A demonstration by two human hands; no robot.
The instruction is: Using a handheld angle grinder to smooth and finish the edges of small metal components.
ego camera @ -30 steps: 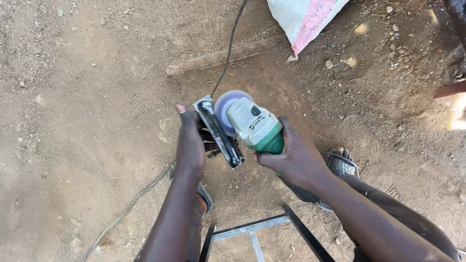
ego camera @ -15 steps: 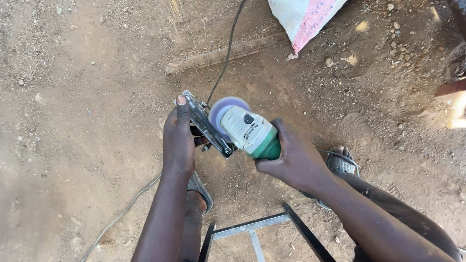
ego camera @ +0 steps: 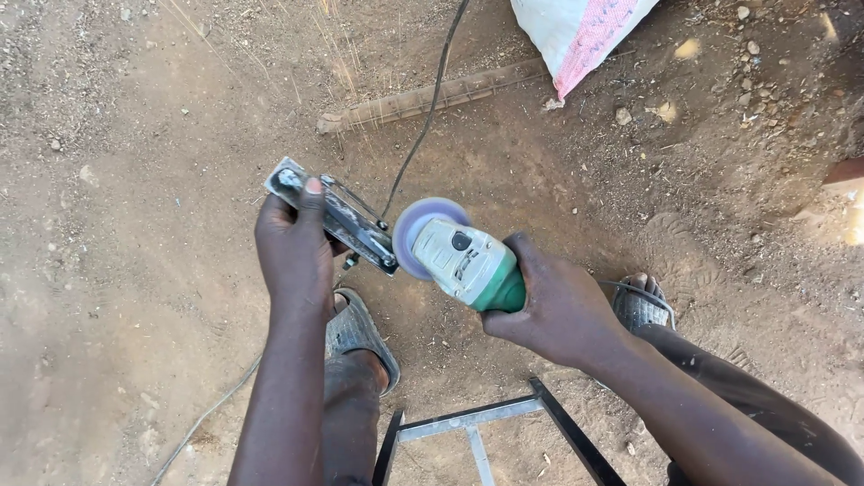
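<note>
Change: since half a second ago the flat grey metal piece point(ego camera: 331, 216) has swung out to the left of the grinder and lies lower and flatter, and thin sparks now streak up the ground above it.
Metal piece: a narrow steel part with dark fittings, tilted, its far end up and to the left, its near end touching the edge of the grinding disc.
Left hand point(ego camera: 292, 252): clenched round the upper end of the metal piece, thumb lying over its top face, fingers wrapped underneath.
Angle grinder point(ego camera: 468, 264): green-and-grey body with a round pale purple disc point(ego camera: 416, 232) at its front, just right of the left hand's grip.
Right hand point(ego camera: 553, 306): grasping the green rear of the grinder firmly, fingers curled round the body.
Black power cable point(ego camera: 430, 108): runs from beside the disc straight away from both hands to the top edge.
Feet: a grey sandal point(ego camera: 355, 328) sits directly under the left wrist; another sandalled foot point(ego camera: 641, 304) is just right of the right hand.
Metal frame point(ego camera: 477, 423): dark angle-iron with a pale crossbar, below both forearms.
Further out: a rusty ribbed bar point(ego camera: 432, 97) lies beyond the hands on the bare brown dirt point(ego camera: 135, 135); a white and pink woven sack point(ego camera: 585, 31) rests at the top right.
</note>
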